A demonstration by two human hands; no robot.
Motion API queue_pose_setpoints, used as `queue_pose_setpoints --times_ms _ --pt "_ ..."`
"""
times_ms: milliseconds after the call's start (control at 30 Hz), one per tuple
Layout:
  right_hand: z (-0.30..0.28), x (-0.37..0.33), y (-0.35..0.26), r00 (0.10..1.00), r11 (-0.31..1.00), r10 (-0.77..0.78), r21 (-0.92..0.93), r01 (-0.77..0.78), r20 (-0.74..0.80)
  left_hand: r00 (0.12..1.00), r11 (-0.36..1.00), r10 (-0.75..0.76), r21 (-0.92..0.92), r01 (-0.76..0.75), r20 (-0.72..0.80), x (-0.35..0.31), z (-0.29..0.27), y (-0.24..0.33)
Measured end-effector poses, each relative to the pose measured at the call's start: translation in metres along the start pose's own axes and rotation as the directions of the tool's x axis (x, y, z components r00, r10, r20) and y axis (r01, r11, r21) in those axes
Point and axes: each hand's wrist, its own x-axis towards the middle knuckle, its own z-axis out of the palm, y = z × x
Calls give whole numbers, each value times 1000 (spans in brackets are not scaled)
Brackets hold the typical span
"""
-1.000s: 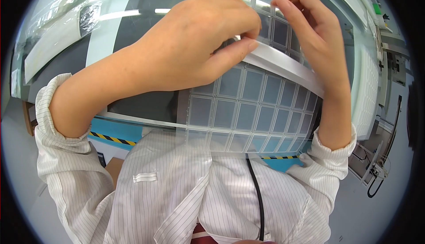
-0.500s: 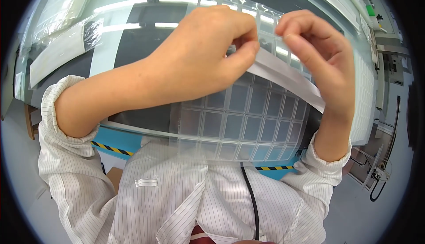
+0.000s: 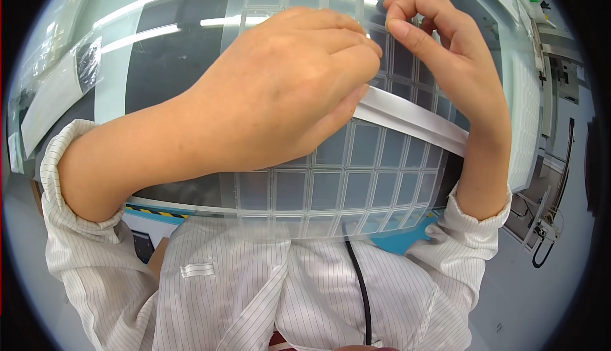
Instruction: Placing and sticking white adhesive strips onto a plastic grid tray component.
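Note:
A clear plastic tray (image 3: 308,189) with several rectangular compartments lies beneath both hands, and its near part overhangs the table edge toward my body. A white strip (image 3: 414,114) runs across the tray from under my left thumb to beside my right wrist. My left hand (image 3: 305,71) is closed, back upward, with the strip's end at its thumb; the fingertips are mostly hidden. Farther right, my right hand (image 3: 439,36) is raised over the tray, its thumb and index finger pinched together. Whatever may be between those fingers is too small to tell.
A dark grey mat (image 3: 175,74) covers the tabletop under the tray. On the left lie a white curved sheet (image 3: 54,99) and clear plastic film (image 3: 54,26). More clear trays (image 3: 525,115) stand along the right side. Machine parts (image 3: 547,224) are beyond the table.
My left hand has closed further and turned its back upward, moving nearer. My right hand has shifted slightly left and away. The tray appears larger and farther left in view.

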Motion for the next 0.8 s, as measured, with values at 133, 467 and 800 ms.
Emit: queue_pose_setpoints --times_ms 133,467,800 --pt "7 10 -29 955 934 292 202 -295 43 998 999 -27 25 26 59 -2 -6 -4" --pt "13 16 -30 977 977 211 28 -211 16 988 986 140 97 -132 -72 -10 -8 -10" --pt "10 15 -30 969 970 238 -29 -240 -61 921 923 358 209 -324 -153 -4 3 -27"
